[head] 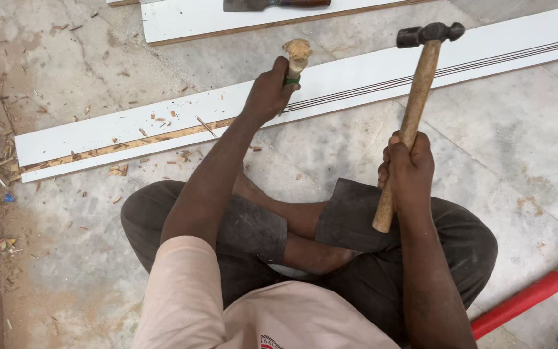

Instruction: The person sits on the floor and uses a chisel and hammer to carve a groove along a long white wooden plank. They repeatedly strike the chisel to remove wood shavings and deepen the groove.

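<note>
Chisel (296, 59) stands upright on the white board (356, 81), at its grooved strip, left hand (267, 94) clenched round the handle. Right hand (408, 169) fisted on the hammer (414, 106) shaft, head raised above the board. Wood chips (117, 169) lie left; broom (537, 292) at right.

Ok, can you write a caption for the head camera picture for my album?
Sitting cross-legged, a person holds a chisel on a white board with the left hand and raises a hammer in the right hand.
</note>
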